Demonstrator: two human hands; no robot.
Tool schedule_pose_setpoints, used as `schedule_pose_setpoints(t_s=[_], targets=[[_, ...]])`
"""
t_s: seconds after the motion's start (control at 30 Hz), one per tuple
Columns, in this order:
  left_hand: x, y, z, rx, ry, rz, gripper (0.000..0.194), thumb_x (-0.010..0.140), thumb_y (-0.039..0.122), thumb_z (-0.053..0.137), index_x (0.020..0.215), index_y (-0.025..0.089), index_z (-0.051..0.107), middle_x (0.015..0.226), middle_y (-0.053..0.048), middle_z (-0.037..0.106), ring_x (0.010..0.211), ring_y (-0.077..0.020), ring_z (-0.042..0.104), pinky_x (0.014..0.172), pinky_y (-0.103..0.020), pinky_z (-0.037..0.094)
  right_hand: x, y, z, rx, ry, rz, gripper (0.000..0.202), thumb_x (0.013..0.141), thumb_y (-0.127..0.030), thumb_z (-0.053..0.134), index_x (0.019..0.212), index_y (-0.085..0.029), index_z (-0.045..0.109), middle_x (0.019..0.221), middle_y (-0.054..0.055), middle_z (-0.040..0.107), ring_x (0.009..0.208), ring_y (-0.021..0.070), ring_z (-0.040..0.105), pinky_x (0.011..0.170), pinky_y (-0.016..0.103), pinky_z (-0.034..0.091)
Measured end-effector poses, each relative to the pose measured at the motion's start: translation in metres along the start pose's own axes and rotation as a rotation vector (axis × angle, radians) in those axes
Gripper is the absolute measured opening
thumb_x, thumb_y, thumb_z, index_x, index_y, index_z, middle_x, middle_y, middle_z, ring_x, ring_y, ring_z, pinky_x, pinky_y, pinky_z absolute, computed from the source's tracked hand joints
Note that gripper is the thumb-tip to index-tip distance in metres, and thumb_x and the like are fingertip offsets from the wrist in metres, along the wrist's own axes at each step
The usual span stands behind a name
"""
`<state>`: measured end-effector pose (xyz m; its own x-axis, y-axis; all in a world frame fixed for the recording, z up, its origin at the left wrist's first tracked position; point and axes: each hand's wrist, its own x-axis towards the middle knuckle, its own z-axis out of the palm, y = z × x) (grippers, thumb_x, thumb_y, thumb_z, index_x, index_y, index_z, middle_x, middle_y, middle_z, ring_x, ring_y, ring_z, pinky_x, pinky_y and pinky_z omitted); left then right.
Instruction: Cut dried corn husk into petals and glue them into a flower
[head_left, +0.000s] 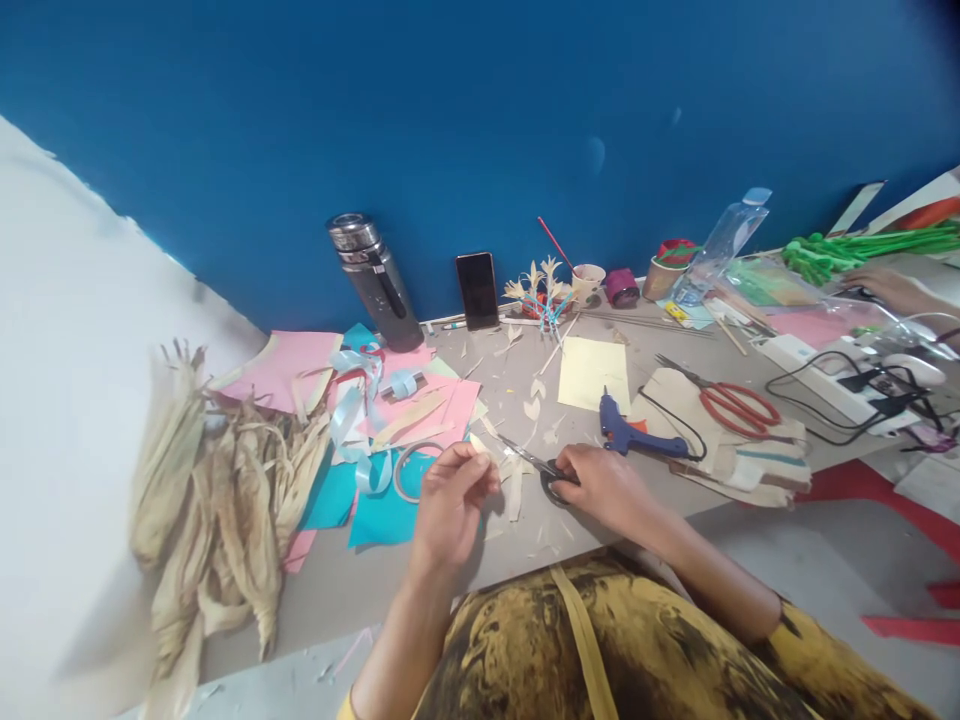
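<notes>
My left hand (pixel 454 495) pinches a small pale piece of husk (pixel 478 446) between thumb and fingers. Black-handled scissors (pixel 534 460) are in my right hand (pixel 604 487), their blades pointing left toward that piece. Below the blades, a pale husk strip (pixel 516 490) lies on the grey table (pixel 480 565) among small scraps. A roll of tape (pixel 409 473) is just left of my left hand, on blue and pink paper. The blue glue gun (pixel 637 432) rests beyond my right hand, beside a yellow sheet (pixel 593 374).
Dried husks (pixel 232 520) hang over the table's left edge. A dark flask (pixel 379 285), a phone (pixel 478 290) and husk flowers (pixel 544 295) stand near the wall. Right are red-handled pliers (pixel 739 408), gloves (pixel 757 465), a power strip (pixel 832 385) and another person's hand (pixel 892 292).
</notes>
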<state>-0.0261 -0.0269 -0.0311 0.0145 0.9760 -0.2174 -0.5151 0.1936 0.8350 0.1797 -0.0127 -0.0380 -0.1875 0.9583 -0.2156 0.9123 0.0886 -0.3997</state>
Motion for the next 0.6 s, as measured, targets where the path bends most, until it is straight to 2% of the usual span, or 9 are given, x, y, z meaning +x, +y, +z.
schedule_pose_setpoints(t_s=[0.1, 0.23, 0.33, 0.43, 0.53, 0.6], targets=[[0.0, 0.003, 0.002, -0.104, 0.001, -0.071, 0.019, 0.071, 0.018, 0.077, 0.071, 0.019, 0.058, 0.063, 0.002, 0.061, 0.059, -0.0113, 0.054, 0.058, -0.025, 0.041, 0.001, 0.0, -0.006, 0.025, -0.014, 0.028, 0.008, 0.081, -0.026, 0.066, 0.084, -0.019, 0.07, 0.085, 0.006, 0.073, 0.077, 0.0205, 0.064, 0.061, 0.027, 0.029], [0.0, 0.004, 0.008, -0.176, 0.006, -0.113, 0.019, 0.069, 0.017, 0.075, 0.07, 0.018, 0.056, 0.064, 0.002, 0.06, 0.058, -0.0108, 0.054, 0.056, -0.024, 0.041, 0.002, 0.013, -0.005, 0.149, -0.004, -0.029, 0.01, 0.081, -0.025, 0.062, 0.077, -0.018, 0.069, 0.074, 0.004, 0.071, 0.068, 0.0184, 0.061, 0.059, 0.027, 0.031], [0.0, 0.003, 0.011, -0.195, 0.024, -0.123, 0.017, 0.07, 0.019, 0.074, 0.07, 0.017, 0.056, 0.064, 0.001, 0.061, 0.058, -0.0113, 0.055, 0.056, -0.025, 0.041, 0.0, 0.027, -0.001, 0.481, -0.09, -0.032, 0.016, 0.082, -0.029, 0.06, 0.086, -0.016, 0.069, 0.073, 0.003, 0.07, 0.06, 0.0165, 0.059, 0.056, 0.026, 0.037], [0.002, 0.004, 0.014, -0.158, 0.064, -0.127, 0.019, 0.067, 0.02, 0.074, 0.068, 0.017, 0.056, 0.065, 0.0, 0.064, 0.058, -0.0116, 0.057, 0.055, -0.024, 0.043, -0.006, 0.033, 0.0, 0.847, -0.214, -0.023, 0.028, 0.078, -0.036, 0.067, 0.096, -0.015, 0.068, 0.082, 0.006, 0.072, 0.064, 0.0167, 0.062, 0.057, 0.026, 0.043], [0.003, 0.006, 0.017, -0.105, 0.117, -0.075, 0.021, 0.066, 0.022, 0.076, 0.068, 0.017, 0.056, 0.064, 0.0, 0.067, 0.056, -0.0117, 0.058, 0.056, -0.024, 0.044, -0.012, 0.03, -0.001, 1.063, -0.339, -0.062, 0.037, 0.068, -0.037, 0.079, 0.094, -0.014, 0.068, 0.083, 0.005, 0.071, 0.068, 0.0155, 0.06, 0.06, 0.025, 0.043], [0.004, 0.007, 0.019, -0.074, 0.13, -0.023, 0.021, 0.066, 0.023, 0.077, 0.069, 0.018, 0.057, 0.063, 0.0, 0.067, 0.054, -0.0116, 0.058, 0.055, -0.024, 0.043, -0.015, 0.023, 0.0, 1.16, -0.405, -0.086, 0.043, 0.065, -0.043, 0.082, 0.093, -0.014, 0.068, 0.082, 0.004, 0.068, 0.066, 0.0133, 0.056, 0.058, 0.023, 0.041]])
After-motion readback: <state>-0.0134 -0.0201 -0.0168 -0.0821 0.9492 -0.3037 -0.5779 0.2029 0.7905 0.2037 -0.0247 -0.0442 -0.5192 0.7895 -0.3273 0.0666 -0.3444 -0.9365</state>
